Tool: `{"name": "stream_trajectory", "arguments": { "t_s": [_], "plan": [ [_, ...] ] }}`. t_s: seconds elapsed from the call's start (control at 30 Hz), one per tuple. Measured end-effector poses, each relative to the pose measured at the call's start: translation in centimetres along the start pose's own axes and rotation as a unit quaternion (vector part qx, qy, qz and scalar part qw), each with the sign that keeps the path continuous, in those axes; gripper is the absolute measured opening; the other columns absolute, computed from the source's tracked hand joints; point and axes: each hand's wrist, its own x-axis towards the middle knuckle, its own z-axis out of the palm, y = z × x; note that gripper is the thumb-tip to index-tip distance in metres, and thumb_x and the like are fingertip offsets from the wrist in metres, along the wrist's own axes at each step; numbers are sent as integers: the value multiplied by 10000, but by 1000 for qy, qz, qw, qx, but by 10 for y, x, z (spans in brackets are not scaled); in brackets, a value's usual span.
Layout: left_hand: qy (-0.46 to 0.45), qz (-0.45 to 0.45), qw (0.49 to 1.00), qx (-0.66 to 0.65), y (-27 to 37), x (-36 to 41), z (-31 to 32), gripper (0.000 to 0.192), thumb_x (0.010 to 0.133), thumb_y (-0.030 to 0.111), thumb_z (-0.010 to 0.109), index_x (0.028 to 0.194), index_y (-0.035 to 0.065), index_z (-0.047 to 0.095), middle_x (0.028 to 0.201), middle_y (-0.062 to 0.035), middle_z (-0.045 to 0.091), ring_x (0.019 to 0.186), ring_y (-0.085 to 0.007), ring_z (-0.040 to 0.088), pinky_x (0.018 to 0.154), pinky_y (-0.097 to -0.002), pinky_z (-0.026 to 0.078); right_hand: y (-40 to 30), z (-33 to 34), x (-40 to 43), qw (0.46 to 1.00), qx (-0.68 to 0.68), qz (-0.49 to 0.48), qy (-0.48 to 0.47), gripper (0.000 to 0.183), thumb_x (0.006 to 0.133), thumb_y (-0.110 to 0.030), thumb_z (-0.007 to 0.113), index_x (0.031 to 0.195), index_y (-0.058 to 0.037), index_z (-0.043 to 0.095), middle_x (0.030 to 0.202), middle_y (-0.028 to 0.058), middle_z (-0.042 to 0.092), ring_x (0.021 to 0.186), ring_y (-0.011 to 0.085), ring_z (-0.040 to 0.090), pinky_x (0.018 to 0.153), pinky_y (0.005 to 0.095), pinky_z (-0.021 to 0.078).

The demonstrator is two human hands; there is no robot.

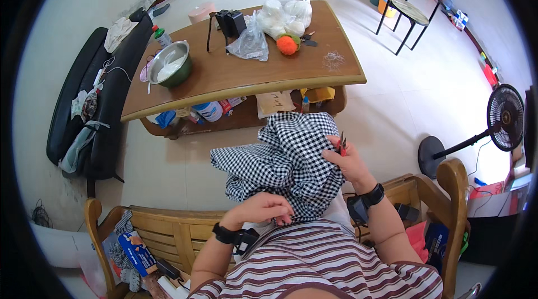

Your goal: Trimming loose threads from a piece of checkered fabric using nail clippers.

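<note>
A bunched piece of black-and-white gingham cloth (pixel 290 160) lies over my lap. My right hand (pixel 346 162) is at its right edge, holding a small pair of red-handled scissors (pixel 343 147) with the blades pointing up. The thumb of that hand rests against the cloth. At the cloth's lower edge sits my left hand (pixel 265 208), palm turned inward and fingers curled. Its fingertips are partly hidden, so I cannot tell whether they pinch the fabric.
Ahead stands a wooden coffee table (pixel 294 68) with a metal bowl (pixel 170 63), plastic bags (pixel 283 17), an orange pompom-like ball (pixel 288 44) and a thread tangle (pixel 334 60). A wooden bench (pixel 168 231) surrounds me. A black sofa (pixel 101 89) is left, a pedestal fan (pixel 504 118) right.
</note>
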Motion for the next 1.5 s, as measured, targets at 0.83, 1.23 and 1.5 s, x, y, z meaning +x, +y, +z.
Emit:
{"name": "stream_trajectory", "arguments": {
  "t_s": [0.83, 1.23, 1.5],
  "plan": [
    [297, 332, 861, 246, 72, 62, -16, 100, 736, 56, 573, 826, 17, 553, 799, -74, 527, 704, -185, 518, 641, -268, 422, -17, -2, 2, 998, -8, 2, -66, 138, 766, -87, 613, 883, -26, 575, 770, -36, 557, 699, 33, 491, 647, 176, 402],
    [404, 353, 783, 316, 32, 55, 21, 538, 610, 86, 715, 1049, 24, 410, 1082, -152, 450, 940, -263, 486, 774, -317, 419, -15, 31, -7, 966, 245, 87, -16, 73, 795, -101, 582, 834, -88, 522, 653, -55, 482, 408, -5, 341, 337, 151, 213],
    [417, 307, 849, 110, 23, 47, 7, 128, 762, -9, 546, 888, 5, 527, 769, -69, 550, 637, -124, 533, 592, -215, 429, -13, 25, -5, 955, 285, 70, -44, 65, 792, -76, 578, 845, -63, 544, 677, -28, 527, 403, 21, 372, 357, 143, 276]
  ]
}}
